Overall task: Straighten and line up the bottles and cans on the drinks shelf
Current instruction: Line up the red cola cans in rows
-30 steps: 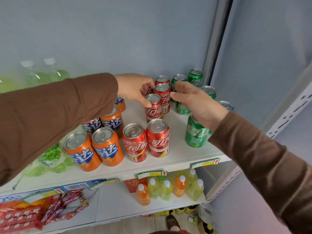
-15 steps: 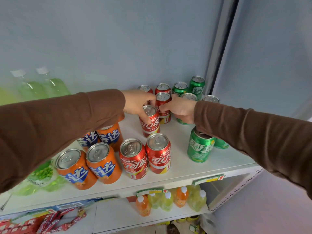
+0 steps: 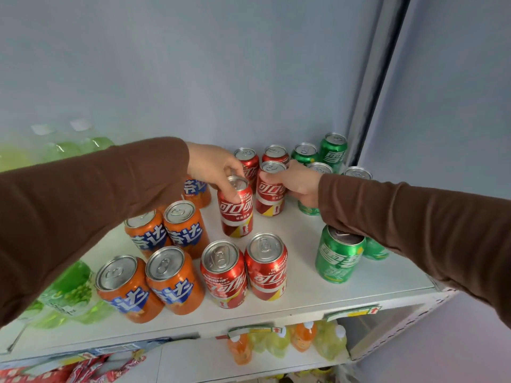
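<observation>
Left hand grips one red can by its rim; right hand wraps a neighbouring red can. Bare shelf lies between the red and green cans.

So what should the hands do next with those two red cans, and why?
Probably slide both forward. The left hand grips one red can, the right hand the red can beside it, and bare shelf separates them from the front red pair.
</observation>
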Tool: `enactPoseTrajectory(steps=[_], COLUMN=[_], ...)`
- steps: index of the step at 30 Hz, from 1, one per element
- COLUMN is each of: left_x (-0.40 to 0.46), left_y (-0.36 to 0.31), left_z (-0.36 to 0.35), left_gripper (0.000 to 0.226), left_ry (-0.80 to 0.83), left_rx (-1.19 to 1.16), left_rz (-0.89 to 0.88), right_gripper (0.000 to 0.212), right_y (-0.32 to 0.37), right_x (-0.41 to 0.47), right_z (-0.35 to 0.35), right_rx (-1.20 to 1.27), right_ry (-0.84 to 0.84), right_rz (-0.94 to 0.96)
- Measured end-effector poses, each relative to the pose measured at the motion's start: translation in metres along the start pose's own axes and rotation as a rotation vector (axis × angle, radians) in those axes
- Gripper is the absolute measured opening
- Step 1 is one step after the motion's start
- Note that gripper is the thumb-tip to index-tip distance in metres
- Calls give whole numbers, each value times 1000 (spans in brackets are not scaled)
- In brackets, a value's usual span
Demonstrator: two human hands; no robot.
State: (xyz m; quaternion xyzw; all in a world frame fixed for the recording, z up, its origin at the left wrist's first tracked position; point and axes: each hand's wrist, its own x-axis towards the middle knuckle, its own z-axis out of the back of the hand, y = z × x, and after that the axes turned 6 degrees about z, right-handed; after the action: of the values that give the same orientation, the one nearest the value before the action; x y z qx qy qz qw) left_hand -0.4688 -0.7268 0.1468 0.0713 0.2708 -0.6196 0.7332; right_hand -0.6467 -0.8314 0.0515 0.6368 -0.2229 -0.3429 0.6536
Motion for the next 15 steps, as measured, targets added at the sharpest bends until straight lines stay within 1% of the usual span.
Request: enactPoseTrajectory(steps=[2,3,4,6,9,12,15], left_x=[-6,-9,-12,-18,-25,-28,-27], left_y=[4,6,8,10,11,10,8], left_z=[15,22,29,42,55,61,61], left_gripper=[40,38,36,38,52,48,53], left_ry=[17,22,25,40,79,112,122], left_rx=[-63,-95,-130,-208,-280,-289,-276], left_rz=[12,15,19,21,8,3,17], right_gripper=[56,46,43,48,59,63,63], right_y=[26,33,39,48,58,62,64], right_x=[-20,-23,-26,-26,-27,-29,-32], right_z=[-5,-2,2,11,20,22,21], right_rx=[-15,-24,-22,-2,-7,-18,-27], right_ry=[15,35,65,113,147,168,204], right_rz=[-28,-35,-45,-74,-122,-159,-164])
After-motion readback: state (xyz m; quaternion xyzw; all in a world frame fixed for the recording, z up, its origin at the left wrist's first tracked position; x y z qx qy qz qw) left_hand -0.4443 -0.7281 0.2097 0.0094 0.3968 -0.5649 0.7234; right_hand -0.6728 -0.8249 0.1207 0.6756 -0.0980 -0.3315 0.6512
